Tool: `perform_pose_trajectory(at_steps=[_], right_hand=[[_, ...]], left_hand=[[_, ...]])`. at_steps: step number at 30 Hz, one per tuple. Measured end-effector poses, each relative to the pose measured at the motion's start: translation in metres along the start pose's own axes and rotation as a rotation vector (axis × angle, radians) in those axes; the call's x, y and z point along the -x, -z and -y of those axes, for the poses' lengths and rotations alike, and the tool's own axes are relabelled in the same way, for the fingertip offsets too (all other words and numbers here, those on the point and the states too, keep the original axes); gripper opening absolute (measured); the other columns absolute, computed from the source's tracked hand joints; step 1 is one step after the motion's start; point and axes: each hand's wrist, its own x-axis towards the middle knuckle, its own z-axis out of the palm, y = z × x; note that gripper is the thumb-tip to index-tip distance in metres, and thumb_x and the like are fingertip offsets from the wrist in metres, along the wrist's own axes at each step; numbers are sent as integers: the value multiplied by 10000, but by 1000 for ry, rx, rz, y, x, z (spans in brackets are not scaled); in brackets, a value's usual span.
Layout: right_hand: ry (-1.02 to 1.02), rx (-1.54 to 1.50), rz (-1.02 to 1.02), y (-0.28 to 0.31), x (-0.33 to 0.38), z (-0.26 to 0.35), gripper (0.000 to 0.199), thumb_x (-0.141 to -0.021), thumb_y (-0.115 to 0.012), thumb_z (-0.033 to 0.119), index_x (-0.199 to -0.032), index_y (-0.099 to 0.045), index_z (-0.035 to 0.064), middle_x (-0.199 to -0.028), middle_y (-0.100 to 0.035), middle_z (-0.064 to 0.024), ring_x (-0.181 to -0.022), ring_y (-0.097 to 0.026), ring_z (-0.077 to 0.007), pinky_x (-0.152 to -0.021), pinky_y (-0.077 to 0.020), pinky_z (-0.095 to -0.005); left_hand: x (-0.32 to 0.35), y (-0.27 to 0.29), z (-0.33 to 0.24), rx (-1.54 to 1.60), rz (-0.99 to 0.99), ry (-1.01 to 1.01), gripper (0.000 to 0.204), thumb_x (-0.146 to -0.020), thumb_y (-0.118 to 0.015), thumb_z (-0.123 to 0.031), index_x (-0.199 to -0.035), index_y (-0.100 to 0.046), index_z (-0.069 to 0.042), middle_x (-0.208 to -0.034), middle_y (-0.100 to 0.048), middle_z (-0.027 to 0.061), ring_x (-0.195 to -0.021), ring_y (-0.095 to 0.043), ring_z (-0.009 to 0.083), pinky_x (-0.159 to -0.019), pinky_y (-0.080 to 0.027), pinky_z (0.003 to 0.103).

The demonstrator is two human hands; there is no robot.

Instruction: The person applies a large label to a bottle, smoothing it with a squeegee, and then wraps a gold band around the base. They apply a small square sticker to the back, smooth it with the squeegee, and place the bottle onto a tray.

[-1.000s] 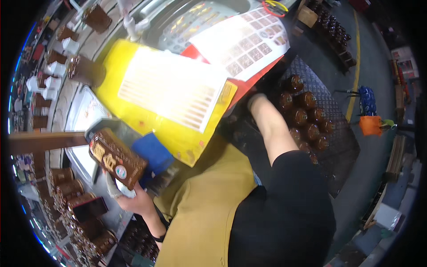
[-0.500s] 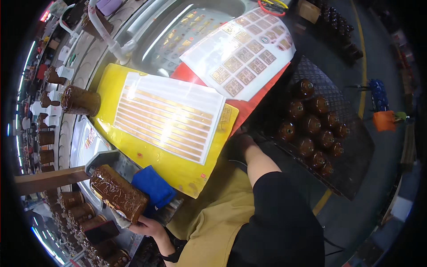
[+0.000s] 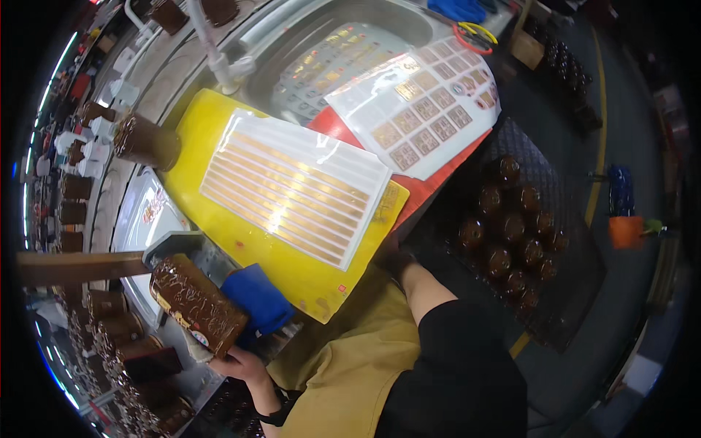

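My left hand (image 3: 241, 363) is closed around the lower end of a brown glazed jar (image 3: 193, 303) with a rough, veined surface. The jar lies tilted, and a pale label edge and a round mark show on its side. Beside the hand, a whitish cloth (image 3: 196, 349) is pressed under the jar. A blue cloth (image 3: 257, 298) lies just right of the jar, next to a grey bracket (image 3: 175, 244). My right hand (image 3: 396, 261) looks dark and sits by the edge of the yellow board (image 3: 292, 285), its fingers hidden in shadow.
On the board lies a sheet of gold strips (image 3: 292, 193). A sheet of square gold decals (image 3: 427, 109) rests on a red board (image 3: 427, 190) beside a sink (image 3: 255, 55). Several dark glossy jars (image 3: 513, 228) stand at right. A wooden bar (image 3: 80, 269) juts in from the left.
The view has shifted, so the board, sheets and sink appear farther right. My left hand keeps its hold on the jar, and my right hand stays by the board's edge.
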Motion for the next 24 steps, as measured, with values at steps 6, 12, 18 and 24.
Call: perform_pose_trajectory(at_steps=[6,12,18,24], right_hand=[[-52,-141,-17,123,50,9,299,-930,-640,361,-1078,-738,120,-1018,-734,-150,-980,-711,-346,-842,-556,-456],[-146,-438,-271,255,131,-11,316,-886,-695,226,-1142,-693,41,-1104,-692,-220,-1058,-672,-398,-900,-542,-453],[131,-469,-817,446,144,68,94,-959,-522,-19,-1009,-601,-32,-1004,-630,-157,-941,-636,-309,-857,-494,-364],[365,-1021,-33,528,14,180,355,-924,-476,-19,-1257,-597,-45,-1126,-640,-119,-980,-631,-183,-886,-529,-320]], left_hand=[[-8,-12,-22,183,-43,107,565,-977,-588,-140,-1449,-421,122,-1450,-509,247,-1330,-522,365,-1131,-369,453],[-26,1,-44,217,17,165,562,-968,-627,-140,-1457,-451,76,-1423,-514,210,-1335,-494,348,-1126,-359,437],[-50,8,-62,111,83,84,668,-875,-729,-77,-1472,-461,58,-1459,-488,191,-1367,-482,355,-1161,-349,442],[-52,16,-65,162,112,143,698,-813,-750,10,-1465,-499,18,-1468,-471,181,-1335,-509,328,-1145,-380,408]])
